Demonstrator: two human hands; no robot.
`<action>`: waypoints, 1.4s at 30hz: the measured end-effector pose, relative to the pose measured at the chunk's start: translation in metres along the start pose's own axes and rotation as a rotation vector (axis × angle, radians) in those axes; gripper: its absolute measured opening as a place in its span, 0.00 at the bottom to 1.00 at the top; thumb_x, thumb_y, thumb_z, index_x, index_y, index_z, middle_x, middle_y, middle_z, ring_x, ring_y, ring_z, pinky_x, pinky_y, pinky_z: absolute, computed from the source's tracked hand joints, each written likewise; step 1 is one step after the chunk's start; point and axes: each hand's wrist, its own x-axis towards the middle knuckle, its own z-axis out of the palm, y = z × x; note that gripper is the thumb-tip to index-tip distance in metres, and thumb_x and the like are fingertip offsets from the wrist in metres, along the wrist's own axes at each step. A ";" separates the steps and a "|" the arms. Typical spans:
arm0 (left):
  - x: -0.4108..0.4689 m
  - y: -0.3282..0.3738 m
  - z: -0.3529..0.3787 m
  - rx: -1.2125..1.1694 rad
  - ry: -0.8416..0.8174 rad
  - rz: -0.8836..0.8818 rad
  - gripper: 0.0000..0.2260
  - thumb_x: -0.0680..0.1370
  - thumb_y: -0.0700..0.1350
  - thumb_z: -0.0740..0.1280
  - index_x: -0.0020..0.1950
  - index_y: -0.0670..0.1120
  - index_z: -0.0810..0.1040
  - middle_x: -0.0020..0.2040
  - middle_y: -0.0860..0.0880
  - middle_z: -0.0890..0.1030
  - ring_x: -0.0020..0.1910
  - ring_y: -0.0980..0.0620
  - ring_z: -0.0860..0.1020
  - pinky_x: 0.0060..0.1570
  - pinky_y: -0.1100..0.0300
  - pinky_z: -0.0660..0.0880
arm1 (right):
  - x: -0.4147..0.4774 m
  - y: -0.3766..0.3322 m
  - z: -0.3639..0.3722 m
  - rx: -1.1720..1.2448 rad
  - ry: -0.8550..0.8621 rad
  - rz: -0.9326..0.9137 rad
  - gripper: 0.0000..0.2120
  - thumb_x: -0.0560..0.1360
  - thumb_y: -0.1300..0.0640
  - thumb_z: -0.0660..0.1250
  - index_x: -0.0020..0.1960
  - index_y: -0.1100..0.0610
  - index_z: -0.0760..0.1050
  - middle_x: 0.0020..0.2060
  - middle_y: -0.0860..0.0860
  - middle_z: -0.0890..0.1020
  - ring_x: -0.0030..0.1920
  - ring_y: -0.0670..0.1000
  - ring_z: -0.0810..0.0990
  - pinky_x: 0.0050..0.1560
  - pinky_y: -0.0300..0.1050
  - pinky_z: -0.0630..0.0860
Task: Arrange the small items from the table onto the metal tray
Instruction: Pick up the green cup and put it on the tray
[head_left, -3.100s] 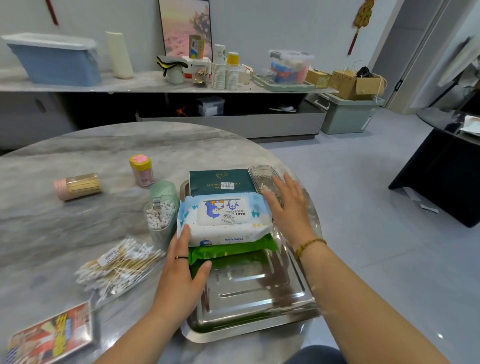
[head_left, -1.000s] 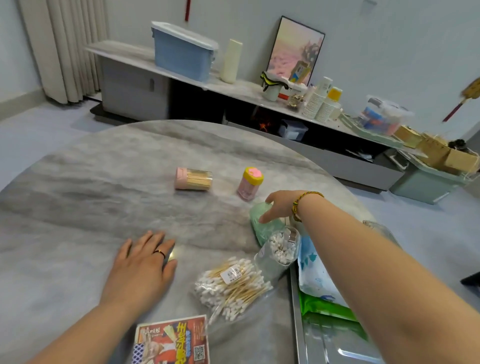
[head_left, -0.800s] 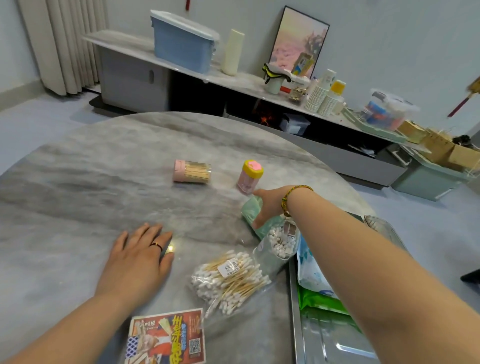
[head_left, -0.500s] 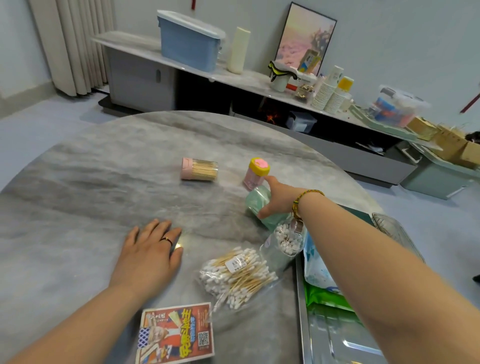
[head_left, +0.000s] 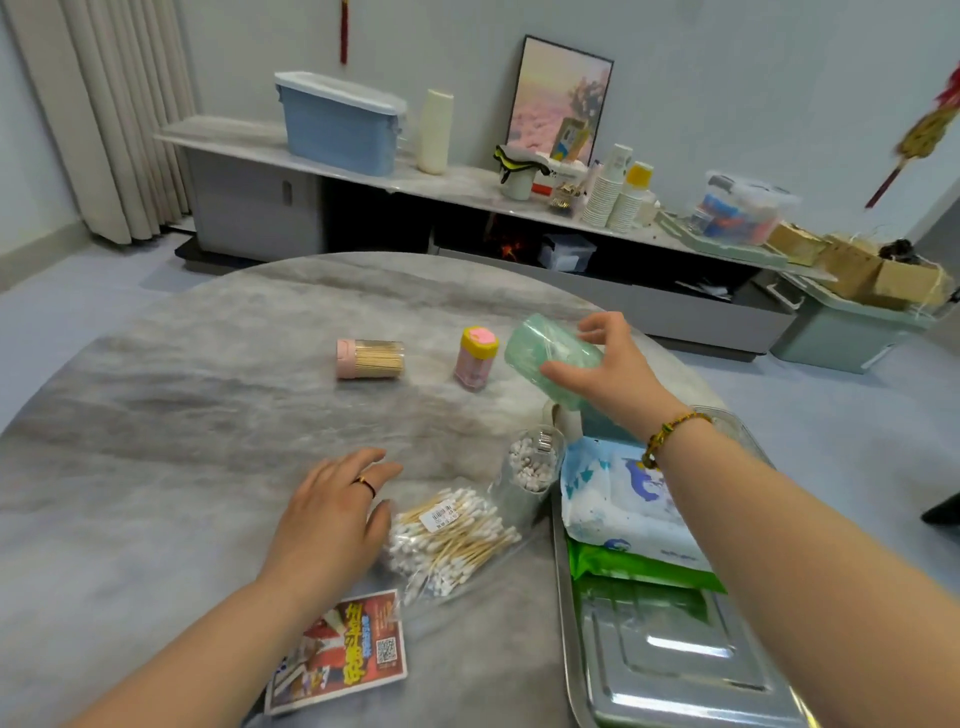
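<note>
The right grip (head_left: 613, 369) holds a pale green plastic container (head_left: 545, 358), thumb on the near side and fingers curled over the far side. The container is tilted, its closed end pointing left, and sits just right of a pink jar with a yellow lid (head_left: 475, 358) that stands upright on the table (head_left: 156, 415). A toothpick jar (head_left: 370, 358) lies on its side further left.

The left grip (head_left: 332, 514) holds nothing and rests flat on the table with fingers straight, just beside a clear bag of cotton swabs (head_left: 452, 540). A clear cup of swabs (head_left: 530, 467) stands between that bag and the metal tray (head_left: 675, 665). On the far part of the tray a pack of baby wipes (head_left: 623, 499) lies on top of a green pack (head_left: 639, 566). A red printed packet (head_left: 343, 649) lies at the near table edge under the left forearm.
</note>
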 end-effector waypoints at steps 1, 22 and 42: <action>-0.004 0.005 -0.001 -0.015 0.001 0.026 0.17 0.77 0.45 0.60 0.67 0.51 0.68 0.71 0.52 0.66 0.70 0.50 0.63 0.68 0.57 0.57 | -0.007 0.001 -0.010 -0.010 0.031 -0.004 0.22 0.69 0.58 0.71 0.56 0.58 0.63 0.51 0.51 0.67 0.46 0.50 0.71 0.34 0.35 0.69; -0.064 0.139 0.088 -0.079 -0.350 0.111 0.30 0.78 0.53 0.56 0.74 0.50 0.43 0.77 0.53 0.42 0.75 0.56 0.42 0.72 0.62 0.44 | -0.171 0.132 -0.116 -0.059 0.462 0.386 0.30 0.67 0.58 0.72 0.64 0.55 0.61 0.59 0.53 0.72 0.58 0.58 0.73 0.61 0.59 0.70; -0.063 0.135 0.097 -0.020 -0.363 0.142 0.27 0.78 0.51 0.54 0.74 0.52 0.45 0.76 0.55 0.42 0.66 0.63 0.33 0.71 0.61 0.40 | -0.153 0.169 -0.092 0.129 0.245 0.377 0.50 0.63 0.63 0.75 0.73 0.51 0.45 0.68 0.55 0.63 0.65 0.52 0.66 0.65 0.51 0.69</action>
